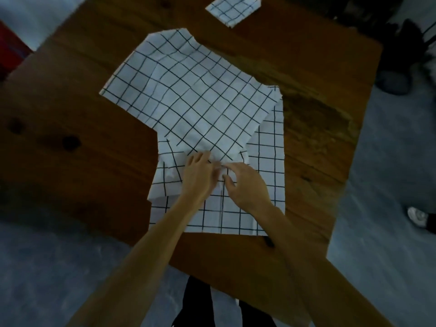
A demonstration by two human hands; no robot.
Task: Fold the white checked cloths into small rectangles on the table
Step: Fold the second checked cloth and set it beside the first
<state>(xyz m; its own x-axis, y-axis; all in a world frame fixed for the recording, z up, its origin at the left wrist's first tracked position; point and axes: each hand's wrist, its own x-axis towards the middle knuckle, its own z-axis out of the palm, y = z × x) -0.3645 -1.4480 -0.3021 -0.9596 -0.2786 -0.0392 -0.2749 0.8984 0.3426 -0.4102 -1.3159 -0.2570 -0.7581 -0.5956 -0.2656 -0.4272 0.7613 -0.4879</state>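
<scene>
A large white cloth with a black grid (188, 95) lies spread and rumpled across the middle of the wooden table (70, 109), angled toward the far left. It overlaps another white checked cloth (266, 166) lying flat near the front edge. My left hand (200, 175) and my right hand (245, 185) meet at the near corner of the upper cloth, fingers pinching bunched fabric there. A small folded checked cloth (232, 8) rests at the far edge of the table.
The table's front edge (212, 256) is close to my body. Grey floor (59, 267) surrounds the table. A red object (9, 48) sits at the far left. Dark shapes stand at the far right, and a white shoe (416, 217) shows lower right.
</scene>
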